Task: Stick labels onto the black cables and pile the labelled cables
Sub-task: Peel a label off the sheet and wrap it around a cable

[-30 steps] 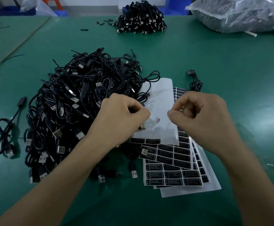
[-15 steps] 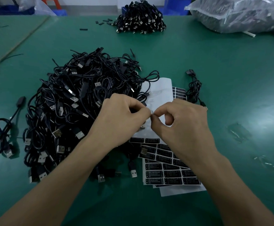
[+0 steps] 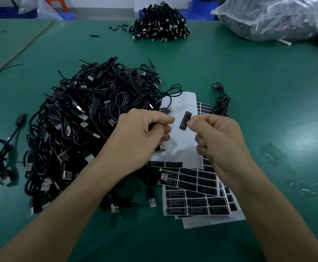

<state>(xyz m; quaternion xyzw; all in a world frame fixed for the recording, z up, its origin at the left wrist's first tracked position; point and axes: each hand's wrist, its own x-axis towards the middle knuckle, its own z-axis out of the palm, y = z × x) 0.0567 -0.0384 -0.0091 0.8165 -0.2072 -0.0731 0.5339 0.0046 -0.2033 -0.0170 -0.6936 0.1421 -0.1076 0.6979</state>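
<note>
Two hands met over the green worktop (image 3: 267, 91) in the head view. The left hand (image 3: 141, 137) had its fingers curled round a black cable (image 3: 161, 147), whose USB plug showed under the palm. The right hand (image 3: 222, 140) pinched one black label (image 3: 185, 120) between thumb and forefinger, tilted and just beside the left fingertips, not touching the cable. Below them lay overlapping label sheets (image 3: 192, 188), the top one mostly stripped white. A big cable pile (image 3: 82, 125) sat to the left and touched the sheets. One loose cable (image 3: 220, 99) lay right of the sheets, and another (image 3: 2, 159) lay far left. A smaller pile (image 3: 160, 23) and a plastic bag (image 3: 277, 17) stood at the far edge.
</note>
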